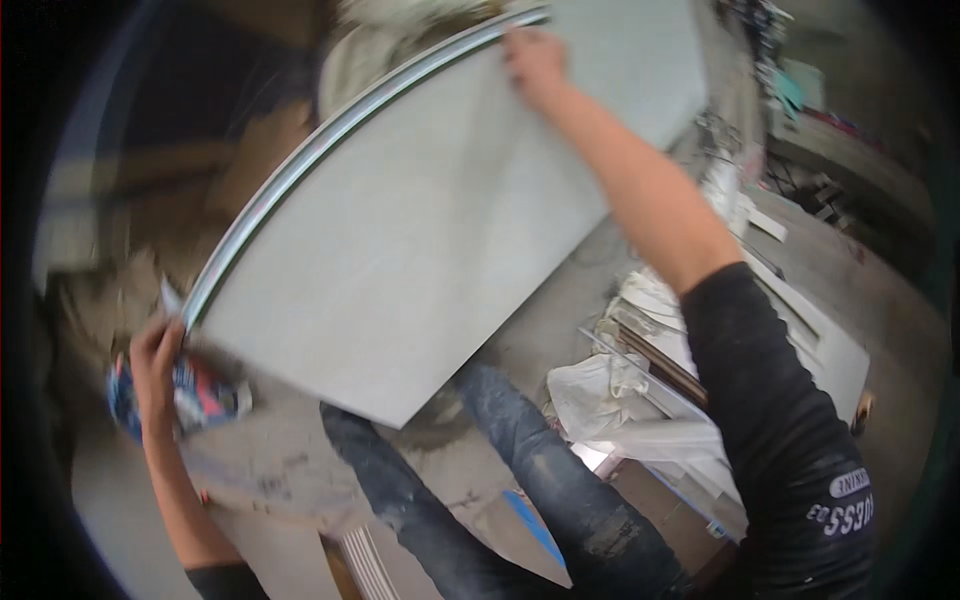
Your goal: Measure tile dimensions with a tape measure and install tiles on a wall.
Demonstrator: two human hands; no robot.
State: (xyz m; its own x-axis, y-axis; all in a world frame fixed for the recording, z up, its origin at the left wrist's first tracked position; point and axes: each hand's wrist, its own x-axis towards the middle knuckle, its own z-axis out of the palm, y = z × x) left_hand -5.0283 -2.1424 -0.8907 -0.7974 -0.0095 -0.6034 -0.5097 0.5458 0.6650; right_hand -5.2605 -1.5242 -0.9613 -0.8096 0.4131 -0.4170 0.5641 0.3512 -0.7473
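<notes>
A large pale grey board [400, 230] stretches across the middle of the view, its near corner just above my legs. Along its far left edge runs a shiny metal channel [402, 80], bowed by the lens. My left hand [154, 362] is closed around the channel's near end, at the board's left corner. With my right arm reaching over the board, my right hand [533, 65] grips the channel close to its far end. Its fingers are slightly blurred, and some are hidden behind the edge.
Beside my left hand a blue and red printed bag [205, 395] lies on the dusty floor. To the right are crumpled white sheeting [595, 392], long strips [660, 360] and white panel offcuts [815, 340]. A blue strip [533, 525] lies between my legs. White cloth [355, 70] sits beyond the channel.
</notes>
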